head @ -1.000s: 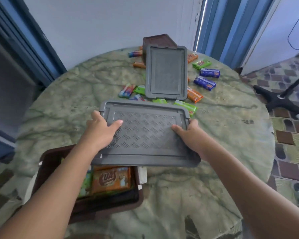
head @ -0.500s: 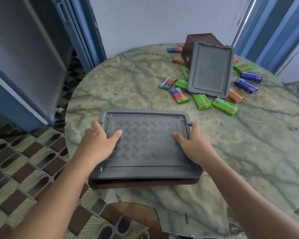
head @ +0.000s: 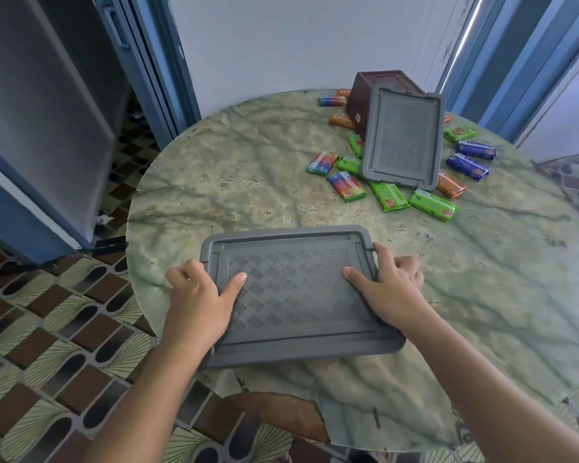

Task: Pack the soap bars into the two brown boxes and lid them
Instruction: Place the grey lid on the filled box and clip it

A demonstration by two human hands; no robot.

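A grey lid [head: 295,292] lies flat on the near box at the table's front edge; the box beneath is hidden. My left hand [head: 198,295] grips the lid's left edge, thumb on top. My right hand [head: 388,285] grips its right edge, thumb on top as well. At the back stands a second brown box [head: 365,95] with another grey lid [head: 403,138] leaning against it. Several soap bars in green [head: 390,197], blue [head: 467,166], orange [head: 450,185] and rainbow [head: 346,186] wrappers lie around it.
The round green marble-patterned table [head: 248,182] fills the view; its covering is torn at the near edge. Patterned floor tiles [head: 47,345] lie to the left. A grey cabinet [head: 41,95] and blue door frames stand behind.
The lid came down from above the open box of soap bars and now covers it on the table. Both hands stayed on its sides. The view swung left.
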